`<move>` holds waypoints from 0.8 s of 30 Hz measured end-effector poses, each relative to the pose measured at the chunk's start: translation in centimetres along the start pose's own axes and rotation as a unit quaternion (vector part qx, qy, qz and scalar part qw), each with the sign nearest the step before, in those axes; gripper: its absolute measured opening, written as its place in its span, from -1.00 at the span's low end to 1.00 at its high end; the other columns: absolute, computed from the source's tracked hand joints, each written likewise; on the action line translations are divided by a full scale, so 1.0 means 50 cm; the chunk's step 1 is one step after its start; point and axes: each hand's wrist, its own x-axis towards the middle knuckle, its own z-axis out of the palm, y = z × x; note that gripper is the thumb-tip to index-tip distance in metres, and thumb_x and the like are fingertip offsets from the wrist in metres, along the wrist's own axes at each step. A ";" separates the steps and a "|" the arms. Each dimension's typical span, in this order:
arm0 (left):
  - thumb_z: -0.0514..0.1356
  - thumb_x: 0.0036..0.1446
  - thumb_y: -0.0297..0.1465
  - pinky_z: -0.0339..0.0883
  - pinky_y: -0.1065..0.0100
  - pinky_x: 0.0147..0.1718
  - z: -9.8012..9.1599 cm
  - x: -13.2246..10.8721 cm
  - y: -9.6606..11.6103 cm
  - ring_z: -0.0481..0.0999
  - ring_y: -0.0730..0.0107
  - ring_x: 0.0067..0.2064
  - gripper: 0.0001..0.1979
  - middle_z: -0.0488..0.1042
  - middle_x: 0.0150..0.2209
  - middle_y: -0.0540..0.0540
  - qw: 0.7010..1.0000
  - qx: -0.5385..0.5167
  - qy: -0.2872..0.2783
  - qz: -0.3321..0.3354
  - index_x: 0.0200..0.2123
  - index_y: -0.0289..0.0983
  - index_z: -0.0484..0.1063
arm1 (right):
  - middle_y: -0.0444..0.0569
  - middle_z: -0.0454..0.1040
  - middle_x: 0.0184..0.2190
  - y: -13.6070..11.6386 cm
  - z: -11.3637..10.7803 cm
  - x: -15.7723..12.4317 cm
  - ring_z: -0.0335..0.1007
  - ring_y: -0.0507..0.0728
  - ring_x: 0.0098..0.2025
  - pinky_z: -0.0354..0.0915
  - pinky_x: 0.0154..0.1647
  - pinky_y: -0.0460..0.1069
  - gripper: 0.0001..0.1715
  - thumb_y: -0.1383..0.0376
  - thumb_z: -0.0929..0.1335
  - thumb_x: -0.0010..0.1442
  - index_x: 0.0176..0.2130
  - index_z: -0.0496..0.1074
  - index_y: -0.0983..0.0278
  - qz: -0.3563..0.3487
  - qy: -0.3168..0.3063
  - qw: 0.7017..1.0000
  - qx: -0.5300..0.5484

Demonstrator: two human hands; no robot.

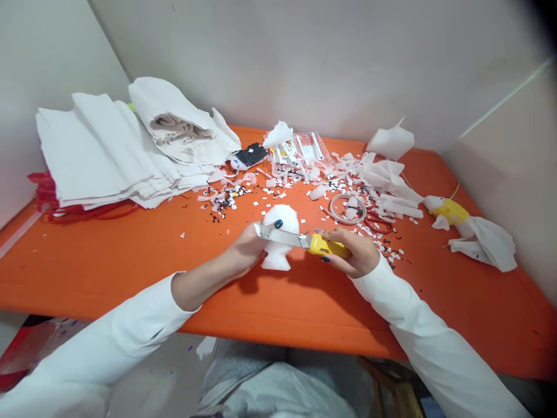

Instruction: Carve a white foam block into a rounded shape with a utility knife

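Note:
My left hand [247,248] is closed around the left side of a white foam piece [286,217], which has a rounded top, a narrowed neck and a wider base. My right hand [357,252] grips the yellow handle of a box cutter [324,245]. Its long metal blade is extended and lies across the front of the foam at the neck, its tip by my left thumb. From this angle I cannot tell whether the blade is cutting into the foam. Both are held just above the orange table [209,302].
White paper sheets [100,151] are piled at the left, over a red bag [46,188]. Markers in a clear case [308,145], paper scraps [383,180] and a tape roll [348,209] lie behind my hands. A yellow-and-white wrapped item [450,210] rests at the right.

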 end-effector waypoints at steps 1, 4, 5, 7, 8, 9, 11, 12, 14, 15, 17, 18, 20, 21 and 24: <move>0.46 -0.49 0.00 0.11 0.50 -0.71 -0.002 -0.001 -0.001 0.29 0.52 -0.64 -0.46 0.41 -0.64 0.00 1.000 0.003 0.002 0.006 -0.55 -0.30 0.46 | 0.02 0.53 -0.42 0.002 0.001 0.000 0.43 0.08 -0.52 0.24 -0.56 -0.09 -0.55 0.02 0.24 0.29 0.00 0.44 0.22 0.002 -0.004 1.000 0.010; 0.44 -0.44 0.01 0.18 0.49 -0.69 -0.009 -0.003 -0.005 0.33 0.49 -0.62 -0.48 0.45 -0.61 -0.04 1.000 0.012 0.011 0.010 -0.52 -0.30 0.50 | 0.02 0.53 -0.42 0.004 0.003 0.002 0.43 0.08 -0.52 0.24 -0.57 -0.10 -0.56 0.03 0.25 0.29 0.00 0.43 0.23 0.001 -0.002 1.000 0.022; 0.44 -0.39 -0.01 0.18 0.49 -0.69 -0.011 -0.002 -0.008 0.34 0.48 -0.61 -0.50 0.46 -0.60 -0.04 1.000 0.015 0.010 0.007 -0.50 -0.29 0.51 | 0.02 0.53 -0.42 0.003 0.004 0.004 0.43 0.07 -0.51 0.23 -0.57 -0.10 -0.56 0.03 0.25 0.29 0.00 0.43 0.23 -0.003 0.003 1.000 0.022; 0.44 -0.33 -0.09 0.17 0.50 -0.70 -0.014 -0.001 -0.014 0.34 0.48 -0.61 -0.57 0.45 -0.59 -0.03 1.000 0.018 0.008 0.007 -0.46 -0.28 0.52 | 0.03 0.54 -0.39 -0.001 0.004 0.009 0.43 0.06 -0.50 0.21 -0.58 -0.11 -0.57 0.04 0.25 0.30 -0.01 0.44 0.23 -0.015 0.013 1.000 0.015; 0.44 -0.31 -0.13 0.17 0.50 -0.70 -0.014 -0.001 -0.017 0.35 0.48 -0.61 -0.60 0.45 -0.59 -0.03 1.000 0.018 0.007 0.010 -0.44 -0.27 0.52 | 0.03 0.55 -0.38 -0.003 0.004 0.010 0.43 0.06 -0.49 0.21 -0.58 -0.11 -0.58 0.04 0.25 0.30 -0.01 0.44 0.23 -0.020 0.018 1.000 0.009; 0.44 -0.30 -0.15 0.16 0.50 -0.70 -0.014 -0.001 -0.019 0.35 0.48 -0.60 -0.62 0.44 -0.58 -0.02 1.000 0.016 0.007 0.015 -0.43 -0.27 0.52 | 0.03 0.55 -0.37 -0.005 0.004 0.011 0.43 0.05 -0.49 0.20 -0.58 -0.12 -0.58 0.04 0.24 0.31 -0.01 0.43 0.23 -0.025 0.017 1.000 0.001; 0.44 -0.29 -0.15 0.17 0.49 -0.69 -0.013 -0.002 -0.022 0.36 0.47 -0.59 -0.62 0.44 -0.57 -0.02 1.000 0.011 0.005 0.021 -0.44 -0.27 0.51 | 0.02 0.54 -0.39 -0.007 0.004 0.011 0.42 0.05 -0.51 0.20 -0.58 -0.11 -0.55 0.02 0.22 0.31 -0.01 0.44 0.23 -0.025 0.016 0.999 -0.030; 0.44 -0.29 -0.12 0.18 0.49 -0.68 -0.011 -0.003 -0.022 0.37 0.47 -0.58 -0.60 0.44 -0.57 -0.03 1.000 0.008 0.002 0.022 -0.46 -0.28 0.50 | 0.01 0.53 -0.41 -0.006 0.003 0.011 0.41 0.05 -0.52 0.20 -0.58 -0.11 -0.53 0.00 0.21 0.31 -0.02 0.44 0.23 -0.023 0.014 0.998 -0.048; 0.44 -0.33 -0.06 0.20 0.48 -0.66 -0.007 -0.006 -0.019 0.37 0.47 -0.57 -0.55 0.45 -0.55 -0.03 1.000 0.002 0.004 0.022 -0.48 -0.28 0.48 | 0.00 0.51 -0.43 -0.005 0.003 0.010 0.41 0.05 -0.53 0.19 -0.58 -0.10 -0.52 -0.01 0.20 0.31 -0.02 0.45 0.23 -0.018 0.019 0.997 -0.076; 0.45 -0.35 -0.05 0.20 0.49 -0.66 -0.005 -0.008 -0.017 0.37 0.48 -0.57 -0.53 0.44 -0.55 -0.02 1.000 0.000 0.010 0.022 -0.49 -0.28 0.46 | 0.00 0.51 -0.44 -0.005 0.003 0.010 0.41 0.06 -0.53 0.20 -0.58 -0.10 -0.52 -0.01 0.21 0.31 -0.02 0.45 0.22 -0.017 0.023 0.996 -0.081; 0.46 -0.39 -0.04 0.18 0.51 -0.67 0.000 -0.012 -0.013 0.34 0.52 -0.58 -0.51 0.41 -0.57 0.02 1.000 -0.001 0.023 0.017 -0.50 -0.27 0.44 | -0.01 0.50 -0.46 -0.005 0.002 0.012 0.42 0.07 -0.53 0.20 -0.59 -0.10 -0.53 0.01 0.22 0.31 0.00 0.44 0.23 -0.018 0.030 0.997 -0.070; 0.47 -0.41 -0.03 0.15 0.52 -0.69 0.002 -0.013 -0.012 0.32 0.54 -0.60 -0.49 0.39 -0.59 0.04 0.999 0.000 0.030 0.016 -0.50 -0.27 0.43 | -0.01 0.50 -0.46 -0.005 0.002 0.012 0.44 0.07 -0.52 0.21 -0.59 -0.09 -0.54 0.02 0.23 0.31 0.00 0.44 0.24 -0.021 0.033 0.998 -0.056; 0.45 -0.42 0.01 0.13 0.53 -0.71 0.004 -0.014 -0.009 0.31 0.55 -0.61 -0.46 0.38 -0.60 0.04 0.999 0.003 0.033 0.016 -0.49 -0.27 0.43 | 0.01 0.53 -0.41 -0.004 0.001 0.013 0.50 0.10 -0.47 0.25 -0.57 -0.09 -0.58 0.05 0.26 0.30 0.01 0.41 0.24 -0.024 0.026 0.999 -0.020; 0.44 -0.43 0.04 0.14 0.54 -0.71 0.003 -0.013 -0.009 0.32 0.55 -0.61 -0.44 0.39 -0.60 0.03 0.999 0.006 0.032 0.018 -0.47 -0.28 0.44 | 0.03 0.56 -0.36 -0.003 0.000 0.011 0.54 0.12 -0.41 0.29 -0.53 -0.09 -0.60 0.07 0.27 0.30 0.01 0.40 0.24 -0.021 0.019 1.000 0.000; 0.40 -0.42 0.11 0.17 0.54 -0.70 0.000 -0.012 -0.008 0.32 0.56 -0.61 -0.38 0.40 -0.59 0.01 0.999 0.021 0.020 0.027 -0.45 -0.30 0.45 | 0.09 0.59 -0.19 0.003 -0.001 0.006 0.59 0.17 -0.24 0.40 -0.38 -0.07 -0.64 0.12 0.30 0.29 0.01 0.38 0.23 -0.006 0.001 0.999 0.049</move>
